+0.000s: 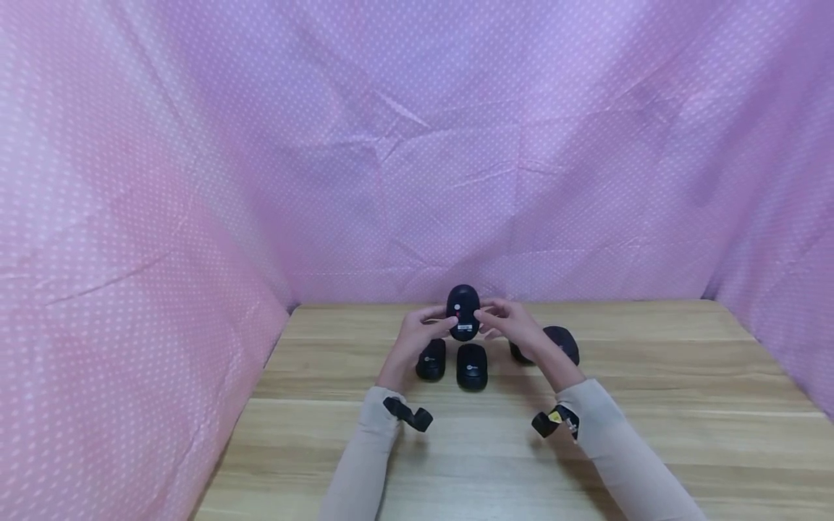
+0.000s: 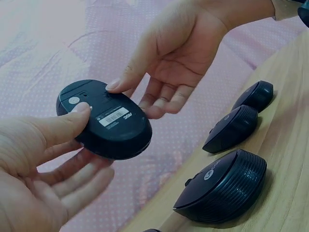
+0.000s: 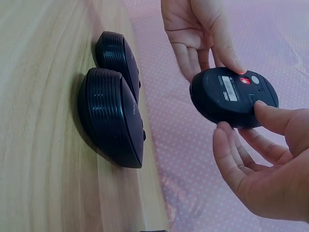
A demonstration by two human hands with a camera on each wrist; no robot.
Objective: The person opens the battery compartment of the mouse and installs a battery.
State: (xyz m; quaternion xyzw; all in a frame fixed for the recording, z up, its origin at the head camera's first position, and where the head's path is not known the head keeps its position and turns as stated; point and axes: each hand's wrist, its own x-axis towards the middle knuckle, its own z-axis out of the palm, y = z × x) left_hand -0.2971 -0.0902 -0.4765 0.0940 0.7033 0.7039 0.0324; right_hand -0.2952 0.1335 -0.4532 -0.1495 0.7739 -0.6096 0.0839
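Note:
A black computer mouse (image 1: 464, 295) is held up above the table with its underside showing. My left hand (image 1: 422, 336) pinches one side of it, the thumb lying on the underside. From the other side my right hand (image 1: 516, 323) pinches it too, thumb also on the underside. In the left wrist view, the mouse (image 2: 128, 137) shows a white label and a small round sticker. A red light glows near my left thumb on the mouse (image 3: 210, 96) in the right wrist view.
Below the hands stand two black mice, one at left (image 1: 431, 360) and one in the middle (image 1: 472, 367). Further black mice, including one at right (image 1: 563, 343), sit partly behind my right forearm. Pink dotted cloth (image 1: 417, 181) hangs behind the wooden table (image 1: 313, 427).

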